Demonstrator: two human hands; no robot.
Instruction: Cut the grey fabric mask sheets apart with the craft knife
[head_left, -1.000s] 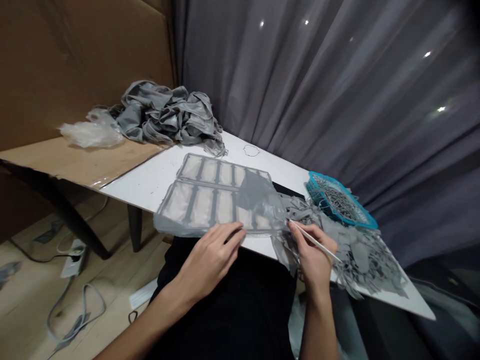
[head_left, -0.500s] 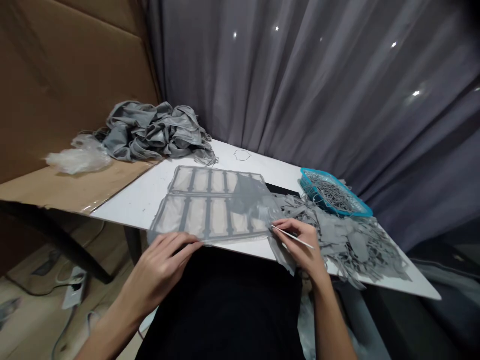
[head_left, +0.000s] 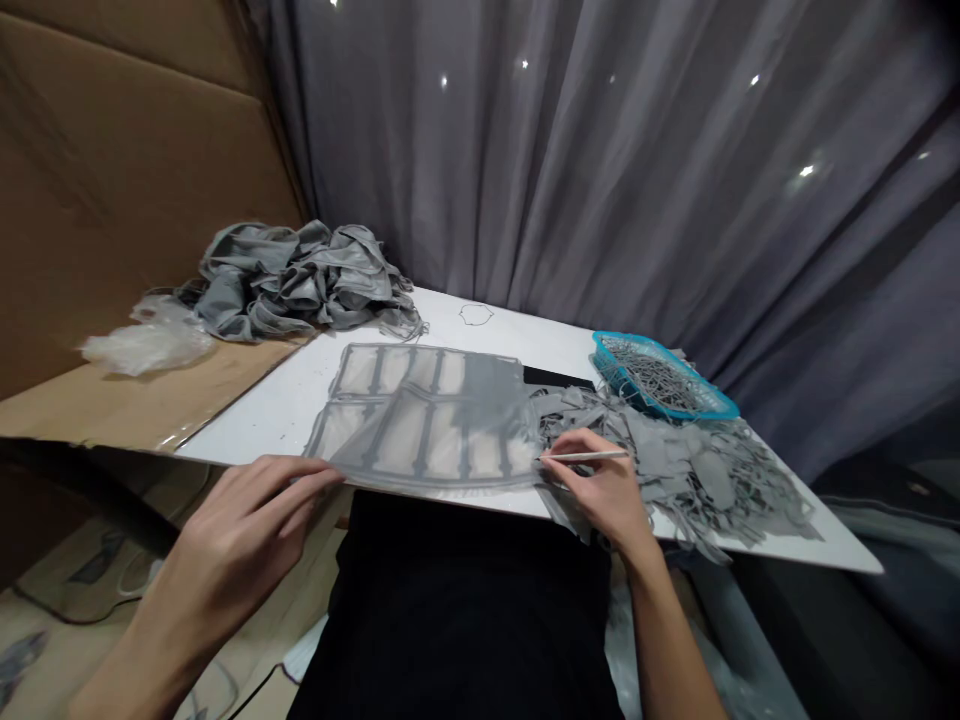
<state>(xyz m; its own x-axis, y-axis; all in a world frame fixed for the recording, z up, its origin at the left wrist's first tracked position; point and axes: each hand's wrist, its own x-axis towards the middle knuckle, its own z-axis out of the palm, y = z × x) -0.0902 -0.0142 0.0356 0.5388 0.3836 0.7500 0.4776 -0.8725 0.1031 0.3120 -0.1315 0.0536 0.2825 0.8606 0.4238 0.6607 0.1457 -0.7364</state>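
A translucent grey sheet (head_left: 405, 425) with two rows of pale rectangular panels lies on the white table, rippled across its middle. My left hand (head_left: 255, 510) is closed at its front left corner, thumb and fingers pinching the edge at the table's rim. At the front right corner, my right hand (head_left: 596, 480) grips a thin white stick (head_left: 592, 456), which lies almost level across the fingers. Those fingertips also touch the sheet's right edge; whether they pinch it, I cannot tell. Loose grey strips (head_left: 720, 480) are heaped just right of this hand.
A blue basket (head_left: 660, 375) of thin grey pieces stands at the back right. Crumpled grey fabric (head_left: 300, 280) is piled at the back left, beside clear plastic (head_left: 150, 335) on cardboard. A thin dark loop (head_left: 476, 315) lies near the curtain (head_left: 465, 180).
My left hand has slid left along the sheet's front edge to its corner. A diagonal ripple has appeared in the sheet. The stick in my right hand has turned nearly level.
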